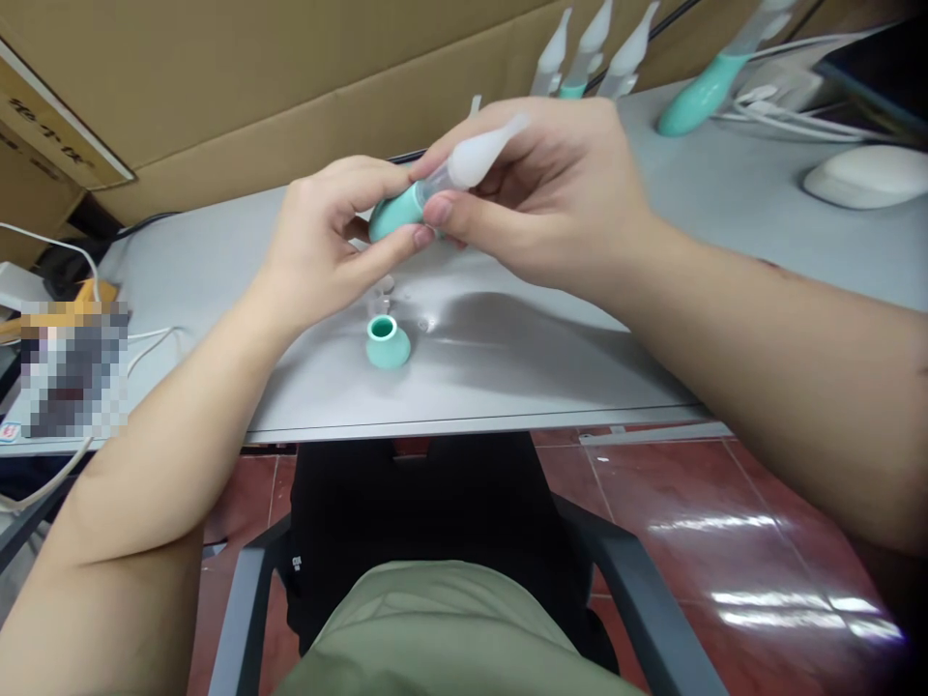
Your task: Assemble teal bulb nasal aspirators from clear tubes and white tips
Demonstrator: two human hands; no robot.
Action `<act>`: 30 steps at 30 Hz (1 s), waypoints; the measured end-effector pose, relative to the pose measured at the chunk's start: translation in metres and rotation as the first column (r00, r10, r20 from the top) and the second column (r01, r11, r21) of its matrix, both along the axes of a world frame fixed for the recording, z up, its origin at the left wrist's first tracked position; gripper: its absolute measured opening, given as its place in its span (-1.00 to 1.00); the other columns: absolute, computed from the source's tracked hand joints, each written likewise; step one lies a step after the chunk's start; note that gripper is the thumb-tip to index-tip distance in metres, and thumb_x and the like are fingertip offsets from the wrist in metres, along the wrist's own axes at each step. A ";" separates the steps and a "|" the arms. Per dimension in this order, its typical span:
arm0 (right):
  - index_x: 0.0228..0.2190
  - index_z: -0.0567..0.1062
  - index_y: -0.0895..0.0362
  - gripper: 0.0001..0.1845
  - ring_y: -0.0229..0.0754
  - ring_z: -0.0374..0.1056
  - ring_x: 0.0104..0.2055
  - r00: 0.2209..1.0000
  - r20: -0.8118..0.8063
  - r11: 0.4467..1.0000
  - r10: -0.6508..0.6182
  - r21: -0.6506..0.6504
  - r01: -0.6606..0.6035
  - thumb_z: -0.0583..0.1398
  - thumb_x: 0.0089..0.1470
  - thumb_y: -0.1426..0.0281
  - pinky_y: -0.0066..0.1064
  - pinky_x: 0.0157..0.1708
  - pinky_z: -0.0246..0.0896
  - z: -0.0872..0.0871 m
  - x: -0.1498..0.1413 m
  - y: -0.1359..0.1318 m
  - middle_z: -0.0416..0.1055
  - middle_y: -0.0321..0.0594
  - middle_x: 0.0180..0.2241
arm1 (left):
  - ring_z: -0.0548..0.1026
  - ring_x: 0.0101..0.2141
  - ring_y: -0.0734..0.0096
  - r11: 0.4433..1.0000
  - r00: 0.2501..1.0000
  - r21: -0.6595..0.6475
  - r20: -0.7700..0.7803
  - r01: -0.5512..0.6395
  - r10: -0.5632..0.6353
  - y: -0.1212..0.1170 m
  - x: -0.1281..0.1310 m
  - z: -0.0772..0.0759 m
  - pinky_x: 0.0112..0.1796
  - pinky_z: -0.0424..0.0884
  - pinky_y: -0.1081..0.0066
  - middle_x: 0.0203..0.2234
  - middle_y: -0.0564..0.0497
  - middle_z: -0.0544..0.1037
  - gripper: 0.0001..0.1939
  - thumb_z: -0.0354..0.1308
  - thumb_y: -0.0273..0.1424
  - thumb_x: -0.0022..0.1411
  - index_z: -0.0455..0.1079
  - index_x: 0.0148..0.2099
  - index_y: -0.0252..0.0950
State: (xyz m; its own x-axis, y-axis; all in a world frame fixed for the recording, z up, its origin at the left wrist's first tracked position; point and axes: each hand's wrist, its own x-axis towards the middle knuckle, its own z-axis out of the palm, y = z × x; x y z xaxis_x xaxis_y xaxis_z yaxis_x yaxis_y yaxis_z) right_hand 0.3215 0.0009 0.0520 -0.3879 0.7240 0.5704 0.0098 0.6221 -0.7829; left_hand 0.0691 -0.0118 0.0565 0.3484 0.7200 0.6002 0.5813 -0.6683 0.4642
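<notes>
Both hands hold one bulb nasal aspirator [439,181], tilted above the desk, its white soft tip pointing up and to the right. My left hand [333,232] is closed around the teal bulb, thumb along its near side. Around the clear neck between bulb and tip, my right hand [551,184] pinches with thumb and fingers; some fingertips are hidden behind it. Below, a small teal bulb piece [388,343] stands on the desk with its round opening upward. Just behind that are small clear parts [384,290], too small to make out fully.
Several similar aspirators [580,58] stand upright by the cardboard wall [290,77]. Another aspirator [700,97] leans at the right, near cables and a white computer mouse [866,176]. A blurred-out object [72,372] and white cords lie left on the grey desk [580,377].
</notes>
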 end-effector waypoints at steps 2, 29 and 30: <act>-0.22 0.76 -0.07 -0.68 0.01 0.71 -0.01 1.000 0.017 1.000 -0.024 -0.014 0.025 0.69 0.37 0.10 -0.12 0.08 0.71 0.001 0.001 -0.001 0.81 -0.15 0.08 | 0.72 -0.07 0.08 0.998 0.999 0.039 -0.009 0.043 -0.043 0.003 0.000 -0.003 -0.09 0.69 0.14 -0.15 -0.06 0.81 -0.76 0.52 -0.05 0.56 0.82 -0.01 -0.07; -0.13 0.75 0.10 -0.46 -0.31 0.51 -0.41 0.907 -0.208 0.928 0.367 0.012 -0.373 0.76 0.41 -0.04 -0.40 -0.37 0.51 -0.018 -0.004 0.027 0.70 -0.37 -0.28 | 0.92 0.07 0.01 0.947 0.947 0.022 0.012 0.321 -0.322 -0.006 -0.010 0.000 0.21 0.86 0.00 -0.06 0.02 0.92 -0.40 0.31 0.30 0.81 0.88 0.00 -0.02; -0.14 0.74 0.09 -0.47 -0.31 0.51 -0.41 0.914 -0.195 0.931 0.356 -0.009 -0.365 0.76 0.40 -0.02 -0.40 -0.36 0.53 -0.017 -0.004 0.026 0.69 -0.37 -0.29 | 0.92 0.09 -0.01 0.950 0.950 0.008 0.007 0.312 -0.312 -0.006 -0.010 0.001 0.22 0.87 -0.01 -0.05 0.01 0.92 -0.38 0.31 0.33 0.79 0.88 -0.01 -0.03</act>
